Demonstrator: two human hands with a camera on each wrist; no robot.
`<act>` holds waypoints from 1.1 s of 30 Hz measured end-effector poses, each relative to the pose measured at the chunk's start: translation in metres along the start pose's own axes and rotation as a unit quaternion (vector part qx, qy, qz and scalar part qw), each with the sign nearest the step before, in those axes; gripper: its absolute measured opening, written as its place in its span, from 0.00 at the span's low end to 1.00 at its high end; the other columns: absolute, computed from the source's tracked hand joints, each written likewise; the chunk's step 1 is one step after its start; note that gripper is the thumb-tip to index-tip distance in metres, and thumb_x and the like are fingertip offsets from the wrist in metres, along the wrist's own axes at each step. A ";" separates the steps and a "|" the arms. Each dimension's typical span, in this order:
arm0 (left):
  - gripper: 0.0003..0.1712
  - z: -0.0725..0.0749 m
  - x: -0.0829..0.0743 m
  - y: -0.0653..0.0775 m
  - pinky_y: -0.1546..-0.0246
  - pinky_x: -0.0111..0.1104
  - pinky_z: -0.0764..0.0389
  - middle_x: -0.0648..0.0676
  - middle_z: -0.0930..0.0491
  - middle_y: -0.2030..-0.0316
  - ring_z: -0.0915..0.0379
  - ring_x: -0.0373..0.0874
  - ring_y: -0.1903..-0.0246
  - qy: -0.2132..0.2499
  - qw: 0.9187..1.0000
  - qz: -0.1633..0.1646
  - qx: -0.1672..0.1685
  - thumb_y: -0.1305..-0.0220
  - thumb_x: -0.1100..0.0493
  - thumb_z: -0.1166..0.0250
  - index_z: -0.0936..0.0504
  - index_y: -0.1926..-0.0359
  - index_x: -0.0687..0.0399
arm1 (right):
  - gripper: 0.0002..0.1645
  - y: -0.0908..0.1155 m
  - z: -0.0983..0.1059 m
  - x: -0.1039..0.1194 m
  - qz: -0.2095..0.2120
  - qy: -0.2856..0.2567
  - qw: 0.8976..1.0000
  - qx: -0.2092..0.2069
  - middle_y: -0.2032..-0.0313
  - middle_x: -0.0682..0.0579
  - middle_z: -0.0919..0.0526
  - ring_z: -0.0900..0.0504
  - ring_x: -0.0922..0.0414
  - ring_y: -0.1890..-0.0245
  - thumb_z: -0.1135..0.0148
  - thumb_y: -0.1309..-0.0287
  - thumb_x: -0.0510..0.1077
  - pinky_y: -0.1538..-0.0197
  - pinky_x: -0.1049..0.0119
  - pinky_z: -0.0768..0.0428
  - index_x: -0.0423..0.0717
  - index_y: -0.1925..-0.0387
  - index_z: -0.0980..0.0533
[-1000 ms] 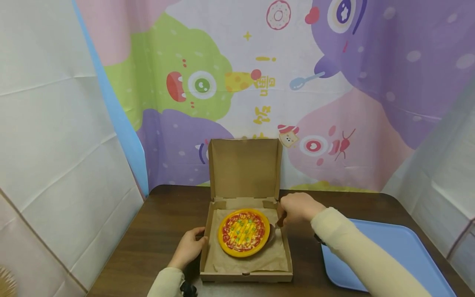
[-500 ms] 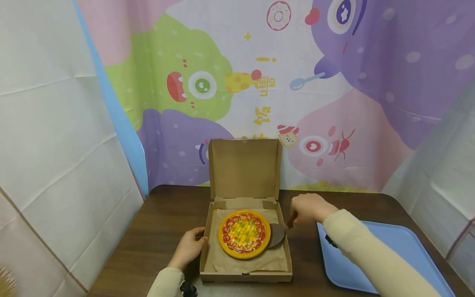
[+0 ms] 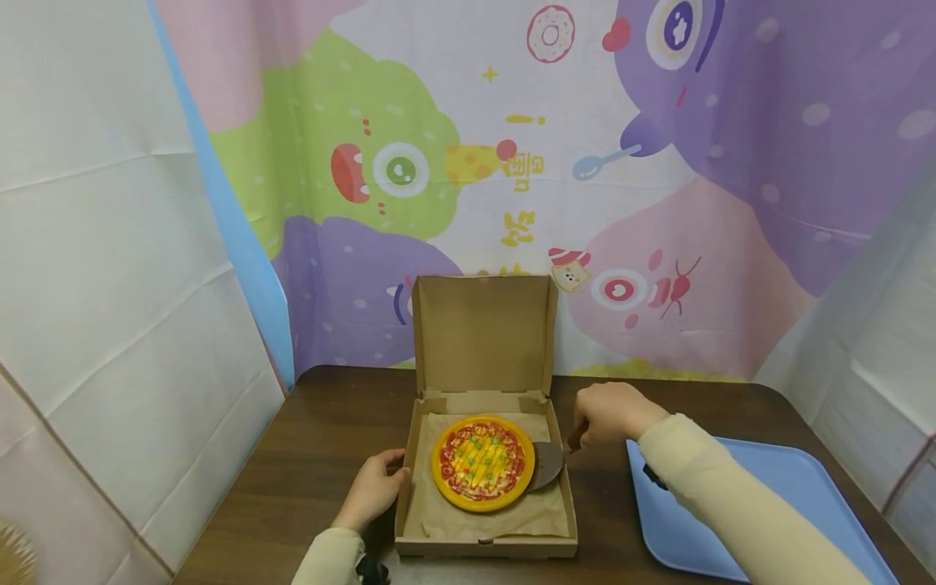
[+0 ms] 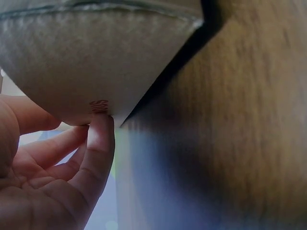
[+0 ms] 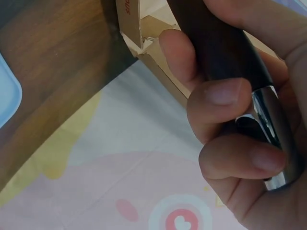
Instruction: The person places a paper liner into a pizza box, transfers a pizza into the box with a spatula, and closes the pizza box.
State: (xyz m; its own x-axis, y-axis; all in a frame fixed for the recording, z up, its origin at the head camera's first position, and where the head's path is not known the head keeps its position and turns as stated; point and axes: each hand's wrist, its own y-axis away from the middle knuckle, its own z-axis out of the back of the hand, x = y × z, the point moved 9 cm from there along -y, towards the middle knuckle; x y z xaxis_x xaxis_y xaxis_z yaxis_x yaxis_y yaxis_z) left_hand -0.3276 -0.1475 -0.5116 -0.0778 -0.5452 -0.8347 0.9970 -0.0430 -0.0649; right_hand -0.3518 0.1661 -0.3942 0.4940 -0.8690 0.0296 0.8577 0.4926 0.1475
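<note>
A small toy pizza [image 3: 483,463] with a yellow rim lies on brown paper inside an open cardboard pizza box [image 3: 487,548]. My right hand [image 3: 616,414], just beyond the box's right wall, grips the dark handle [image 5: 220,48] of a pizza server; its metal end cap shows in the right wrist view. The server's grey blade [image 3: 547,466] reaches over that wall, and its left edge is hidden at the pizza's right rim. On the box's left side, my left hand [image 3: 371,490] holds the wall, fingers against the outside [image 4: 72,120] and thumb at the rim.
The box lid [image 3: 485,335] stands upright at the back. A blue tray [image 3: 775,479] lies at the right of the dark wooden table [image 3: 314,431], partly under my right forearm. A printed cartoon curtain [image 3: 483,89] hangs behind the table.
My right hand has drawn back to the right with the pizza server, so more of its blade shows beside the pizza. The pizza has shifted slightly down. My left hand stays on the box.
</note>
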 end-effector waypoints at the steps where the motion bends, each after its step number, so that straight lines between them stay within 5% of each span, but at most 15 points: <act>1: 0.21 0.000 0.000 0.000 0.51 0.49 0.20 0.68 0.18 0.53 0.20 0.56 0.53 0.002 1.000 0.001 0.000 0.38 0.67 0.39 0.23 0.45 0.75 | 0.06 0.001 0.000 0.001 0.004 0.001 1.000 -0.002 0.77 0.63 0.18 0.27 0.63 0.79 0.24 0.57 0.44 0.72 0.63 0.26 0.59 0.80 0.15; 19: 0.22 -0.001 -0.001 0.001 0.49 0.50 0.21 0.68 0.18 0.53 0.21 0.57 0.52 0.000 1.000 0.001 0.002 0.38 0.67 0.40 0.24 0.45 0.76 | 0.11 0.002 0.008 0.004 -0.003 0.018 1.000 0.012 0.79 0.63 0.19 0.31 0.62 0.80 0.24 0.57 0.44 0.75 0.65 0.33 0.59 0.85 0.18; 25: 0.22 -0.001 -0.001 0.001 0.49 0.50 0.22 0.68 0.18 0.52 0.22 0.57 0.52 -0.003 1.000 0.005 0.003 0.38 0.66 0.40 0.24 0.44 0.76 | 0.14 0.004 0.009 0.001 -0.009 0.002 1.000 0.012 0.81 0.66 0.20 0.32 0.63 0.82 0.24 0.55 0.52 0.76 0.65 0.34 0.62 0.88 0.19; 33: 0.22 0.000 -0.002 0.000 0.48 0.51 0.22 0.69 0.18 0.53 0.22 0.58 0.51 -0.006 1.000 0.002 -0.001 0.38 0.67 0.40 0.24 0.45 0.77 | 0.28 0.012 0.018 -0.010 -0.019 -0.014 1.000 0.006 0.91 0.66 0.39 0.47 0.64 0.85 0.25 0.53 0.49 0.80 0.68 0.46 0.59 0.96 0.33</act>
State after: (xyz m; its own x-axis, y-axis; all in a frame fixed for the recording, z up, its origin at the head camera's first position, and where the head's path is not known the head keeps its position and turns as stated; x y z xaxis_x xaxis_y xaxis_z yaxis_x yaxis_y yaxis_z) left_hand -0.3270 -0.1468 -0.5097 -0.0739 -0.5556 -0.8281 0.9973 -0.0395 -0.0625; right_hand -0.3494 0.1798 -0.3747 0.4574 -0.8877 0.0523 0.8734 0.4595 0.1614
